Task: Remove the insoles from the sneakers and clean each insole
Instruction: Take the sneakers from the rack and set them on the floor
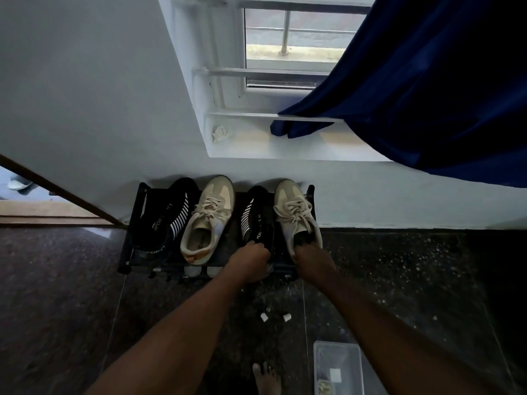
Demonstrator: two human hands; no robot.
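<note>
I count four sneakers, toes far, on the low shoe rack (128,252) against the wall. The left hand (251,259) has its grip curled over the heel of the right-side black sneaker (256,215). The right hand (309,259) has its fingers down the mouth of the rightmost beige sneaker (293,212), so the grip is hidden and I can't tell what it holds. A plastic box (336,363) sits on the floor, near right.

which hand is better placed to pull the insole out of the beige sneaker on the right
Right. The right hand is at the heel opening of the rightmost beige laced sneaker; the left hand grips the heel of the black white-striped shoe beside it.
</note>
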